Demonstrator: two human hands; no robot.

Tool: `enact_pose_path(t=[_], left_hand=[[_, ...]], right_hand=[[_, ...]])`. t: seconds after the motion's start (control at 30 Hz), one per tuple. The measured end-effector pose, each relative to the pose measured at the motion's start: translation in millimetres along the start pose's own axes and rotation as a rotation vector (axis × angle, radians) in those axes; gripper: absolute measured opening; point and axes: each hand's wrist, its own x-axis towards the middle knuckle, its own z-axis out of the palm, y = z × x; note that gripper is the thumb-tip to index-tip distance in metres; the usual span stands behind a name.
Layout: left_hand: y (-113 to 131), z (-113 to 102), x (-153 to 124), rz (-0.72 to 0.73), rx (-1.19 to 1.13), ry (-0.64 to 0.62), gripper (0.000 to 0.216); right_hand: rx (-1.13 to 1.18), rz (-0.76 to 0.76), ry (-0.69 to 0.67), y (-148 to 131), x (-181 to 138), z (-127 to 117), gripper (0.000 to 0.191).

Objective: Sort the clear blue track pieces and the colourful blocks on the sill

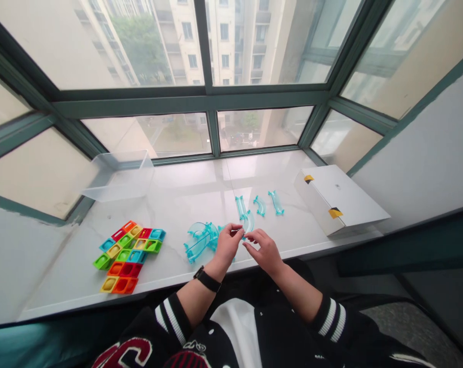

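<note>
A curved, see-through teal track piece [249, 221] lies near the table's front, its near end between my hands. My left hand [228, 244] is closed in a pinch on that near end. From the other side, my right hand [265, 251] grips the same end between thumb and forefinger; the exact contact is partly hidden by the fingers. A straight teal piece [240, 208] reaches away beyond the curved one, their ends meeting or very close. Left of my left hand is a heap of teal track pieces [201, 243], partly covered by that hand.
A short curved piece [259, 205] and another teal piece [276, 203] lie farther right. Colourful block pieces [130, 255] are grouped at left, with a clear plastic bin [118, 184] behind them. A white box [342, 197] stands at right, below the windows [262, 128].
</note>
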Motion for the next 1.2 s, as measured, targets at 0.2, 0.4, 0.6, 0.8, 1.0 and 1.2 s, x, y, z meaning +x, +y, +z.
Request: enact_pose_path(t=[0.2, 0.4, 0.6, 0.8, 1.0, 1.2], left_hand=[[4.4, 47.1, 23.3, 0.0, -0.044, -0.067, 0.027], [-4.1, 75.2, 49.2, 0.08, 0.118, -0.191, 0.044], [-24.7, 93.3, 85.2, 0.002, 0.192, -0.236, 0.06], [-45.7, 101.9, 110.2, -0.08, 0.235, -0.217, 0.07], [-60.5, 103.7, 118.2, -0.092, 0.245, -0.193, 0.073], [-64.7, 105.7, 119.5, -0.098, 0.263, -0.193, 0.075]], right_hand=[[-0.161, 0.068, 0.103, 32.7, 11.4, -20.9, 0.014], [-0.27, 0.146, 0.139, 82.1, 36.4, -44.0, 0.02], [-0.344, 0.212, 0.088, 123.1, 66.8, -45.2, 0.023], [-0.338, 0.333, 0.018, 148.4, 81.4, -30.2, 0.028], [-0.334, 0.376, -0.028, 160.8, 88.2, -24.1, 0.029], [-0.325, 0.386, -0.052, 164.9, 88.8, -24.1, 0.028]])
